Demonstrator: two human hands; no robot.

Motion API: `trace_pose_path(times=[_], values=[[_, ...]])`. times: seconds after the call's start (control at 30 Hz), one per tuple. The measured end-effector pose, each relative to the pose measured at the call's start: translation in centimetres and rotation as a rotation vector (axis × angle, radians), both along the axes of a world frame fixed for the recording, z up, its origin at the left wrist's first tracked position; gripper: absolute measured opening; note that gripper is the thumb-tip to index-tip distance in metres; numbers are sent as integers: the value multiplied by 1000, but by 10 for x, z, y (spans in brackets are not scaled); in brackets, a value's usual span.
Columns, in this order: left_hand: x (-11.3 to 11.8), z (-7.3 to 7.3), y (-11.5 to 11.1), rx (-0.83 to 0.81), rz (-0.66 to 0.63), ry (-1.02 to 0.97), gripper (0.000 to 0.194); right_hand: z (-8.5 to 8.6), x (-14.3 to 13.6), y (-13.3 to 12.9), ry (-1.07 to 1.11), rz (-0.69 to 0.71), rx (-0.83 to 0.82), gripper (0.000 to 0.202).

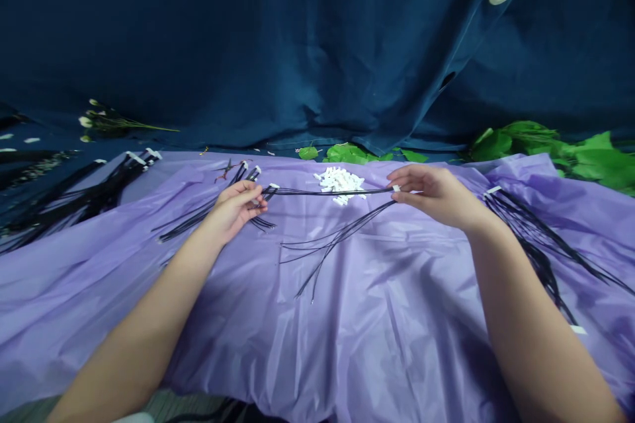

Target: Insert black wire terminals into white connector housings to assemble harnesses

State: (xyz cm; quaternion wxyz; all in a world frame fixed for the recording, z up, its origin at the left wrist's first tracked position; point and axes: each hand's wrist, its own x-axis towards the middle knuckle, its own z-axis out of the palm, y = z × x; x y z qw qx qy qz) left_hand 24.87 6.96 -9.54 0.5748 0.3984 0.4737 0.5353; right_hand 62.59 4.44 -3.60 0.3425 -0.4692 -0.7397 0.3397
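Observation:
Between the thumb and fingers of my right hand is a small white connector with thin black wires. Some of these black wires run level to my left hand, which pinches them near their far end. Others hang down toward the cloth, fanned out at their loose tips. Just behind the stretched wires lies a pile of small white connectors. Beside my left hand rest black wire bundles with white connectors on their upper ends, partly hidden by the hand.
Purple sheeting covers the work surface in folds. More wire bundles lie at right and far left. Green leaves and a white-flowered sprig are near the dark blue curtain. Small scissors sit behind my left hand.

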Motion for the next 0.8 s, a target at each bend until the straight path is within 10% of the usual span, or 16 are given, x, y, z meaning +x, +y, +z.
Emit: trace_pose_path(times=[0.3,0.8], values=[[-2,10,-6,-208,-116,-259,15,7,-2,-6,325,108,-220,29],[14,10,-18,-115,-188,-468,12,2,-2,-8,766,208,-215,32]])
